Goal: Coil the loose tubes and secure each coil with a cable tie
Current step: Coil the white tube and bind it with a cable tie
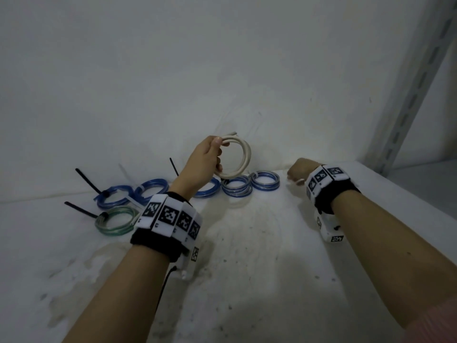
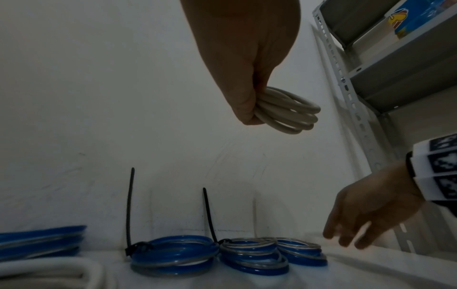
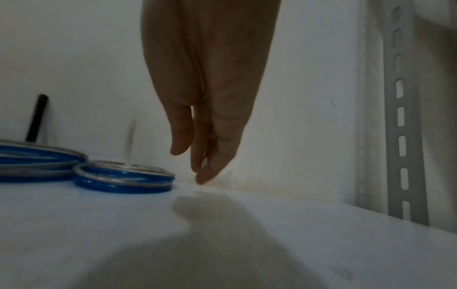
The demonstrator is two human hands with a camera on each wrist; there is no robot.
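Observation:
My left hand (image 1: 210,154) holds a cream tube coil (image 1: 243,154) up above the white table (image 1: 247,268), fingers curled round its left side. The left wrist view shows the same coil (image 2: 291,111) of several loops bunched in the left hand (image 2: 247,88), with no tie visible on it. Further right, my right hand (image 1: 296,170) reaches down at the foot of the back wall, and its straight fingertips (image 3: 200,176) touch the table there. A thin pale strip (image 1: 295,181) lies under it; I cannot tell whether it is a cable tie.
Several tied coils lie along the wall: blue ones (image 1: 265,180) (image 1: 236,188) (image 1: 152,189) and a green one (image 1: 116,220), with black tie tails (image 2: 129,205) sticking up. A slotted metal shelf upright (image 1: 408,95) stands at the right.

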